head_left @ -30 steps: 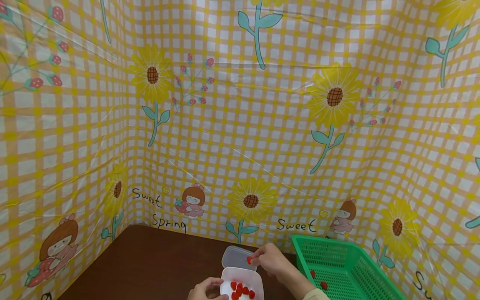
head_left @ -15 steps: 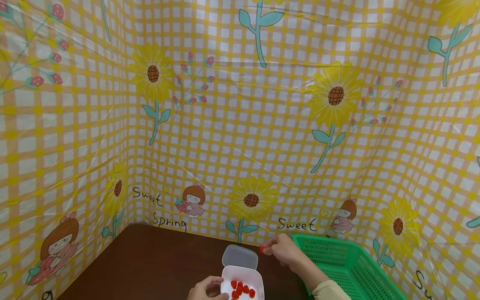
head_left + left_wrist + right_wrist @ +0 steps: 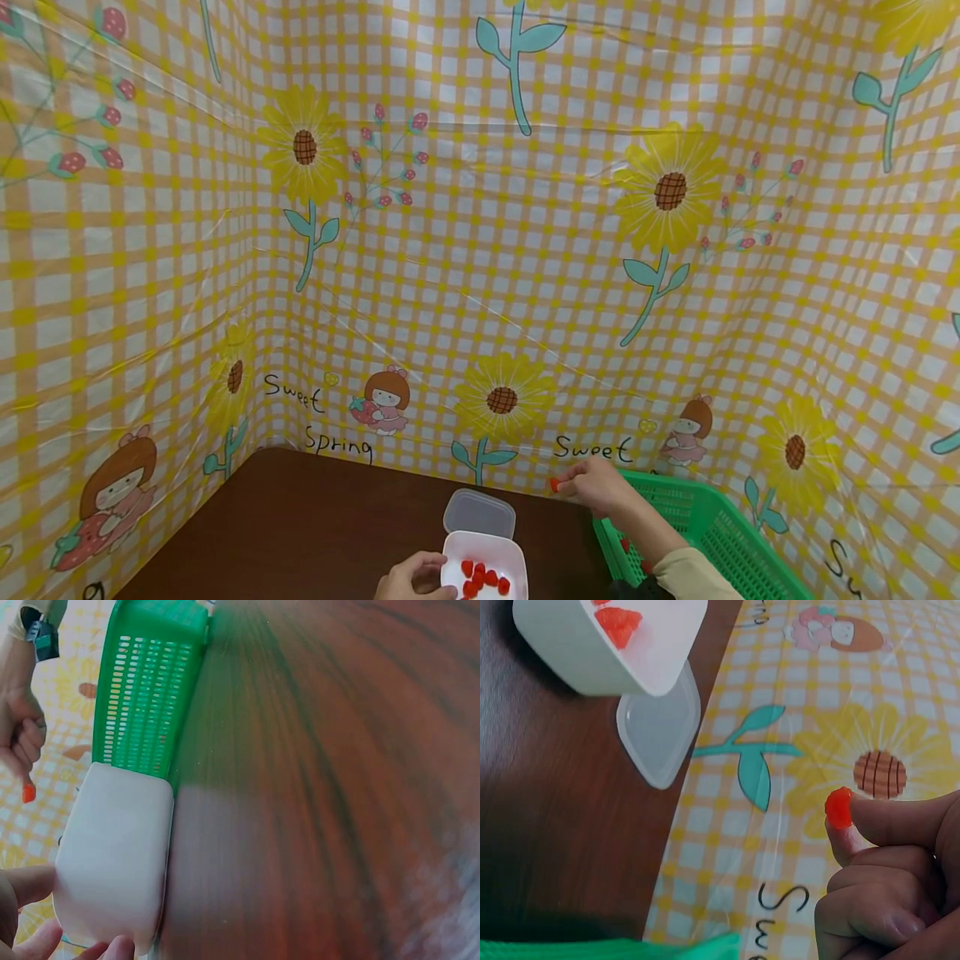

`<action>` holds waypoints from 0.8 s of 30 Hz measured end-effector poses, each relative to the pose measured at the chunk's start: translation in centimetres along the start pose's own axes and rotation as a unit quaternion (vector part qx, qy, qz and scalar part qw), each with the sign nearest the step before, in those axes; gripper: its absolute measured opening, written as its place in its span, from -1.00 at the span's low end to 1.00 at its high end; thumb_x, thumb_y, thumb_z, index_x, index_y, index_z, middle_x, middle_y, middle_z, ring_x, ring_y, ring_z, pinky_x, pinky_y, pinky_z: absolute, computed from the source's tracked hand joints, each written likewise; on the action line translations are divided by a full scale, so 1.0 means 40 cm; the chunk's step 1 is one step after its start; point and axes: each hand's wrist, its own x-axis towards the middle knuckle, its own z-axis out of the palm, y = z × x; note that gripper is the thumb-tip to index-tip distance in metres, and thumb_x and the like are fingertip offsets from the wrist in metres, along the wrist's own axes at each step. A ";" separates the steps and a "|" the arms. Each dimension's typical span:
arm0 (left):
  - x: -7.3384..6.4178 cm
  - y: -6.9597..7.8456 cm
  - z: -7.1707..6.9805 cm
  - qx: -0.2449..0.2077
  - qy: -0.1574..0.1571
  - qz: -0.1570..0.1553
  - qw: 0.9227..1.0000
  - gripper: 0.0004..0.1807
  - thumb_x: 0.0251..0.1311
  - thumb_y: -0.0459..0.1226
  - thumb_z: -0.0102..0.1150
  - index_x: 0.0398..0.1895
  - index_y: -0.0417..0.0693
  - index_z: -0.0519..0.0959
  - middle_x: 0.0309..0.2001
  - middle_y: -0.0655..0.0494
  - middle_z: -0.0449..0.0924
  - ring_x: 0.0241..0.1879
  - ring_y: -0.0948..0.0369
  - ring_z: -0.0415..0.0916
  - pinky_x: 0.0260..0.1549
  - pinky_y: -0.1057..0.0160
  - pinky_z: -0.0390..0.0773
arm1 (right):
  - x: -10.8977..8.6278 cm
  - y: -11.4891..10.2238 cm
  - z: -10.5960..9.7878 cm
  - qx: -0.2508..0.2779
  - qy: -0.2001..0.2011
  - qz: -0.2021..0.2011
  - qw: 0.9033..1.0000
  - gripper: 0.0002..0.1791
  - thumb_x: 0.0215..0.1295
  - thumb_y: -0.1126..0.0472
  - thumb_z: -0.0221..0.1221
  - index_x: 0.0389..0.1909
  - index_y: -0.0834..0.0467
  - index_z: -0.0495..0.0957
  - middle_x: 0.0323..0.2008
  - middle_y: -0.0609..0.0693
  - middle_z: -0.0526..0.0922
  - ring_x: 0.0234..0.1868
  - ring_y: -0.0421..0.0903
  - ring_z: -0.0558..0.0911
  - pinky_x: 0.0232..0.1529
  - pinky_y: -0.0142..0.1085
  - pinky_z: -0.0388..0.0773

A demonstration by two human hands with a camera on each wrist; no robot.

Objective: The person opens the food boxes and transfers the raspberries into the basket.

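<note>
My right hand (image 3: 600, 487) pinches a small red strawberry (image 3: 838, 808) between thumb and index finger, raised near the back wall, by the left edge of the green basket (image 3: 716, 533). At the bottom of the head view, my left hand (image 3: 411, 579) holds the left side of a white plastic container (image 3: 498, 546). Several red strawberries (image 3: 479, 575) lie inside it. In the left wrist view, fingers (image 3: 34, 885) touch the container's outer side, and its contents are hidden there. Behind the container lies a translucent lid (image 3: 480, 514).
The green basket stands at the right, partly covered by my right forearm; a few red strawberries (image 3: 625, 545) show inside. A dark brown table (image 3: 322, 533) meets a checked, flower-printed sheet (image 3: 442, 300) at the back and sides.
My right hand, pinching the strawberry, has moved from above the lid up and rightward to the basket's left edge. The left hand, container and lid have stayed put.
</note>
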 end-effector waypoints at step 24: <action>-0.003 0.007 0.002 0.013 0.010 0.004 1.000 -0.50 -0.09 -0.10 0.41 -0.12 -0.21 0.53 -0.21 -0.18 0.64 -0.22 -0.07 0.62 -0.25 0.00 0.57 | 0.005 0.093 -0.121 0.005 0.024 0.038 0.999 -0.68 0.19 0.31 0.12 -0.06 0.39 0.52 -0.85 -0.17 0.34 -0.81 -0.28 -0.07 -0.76 -0.41 0.08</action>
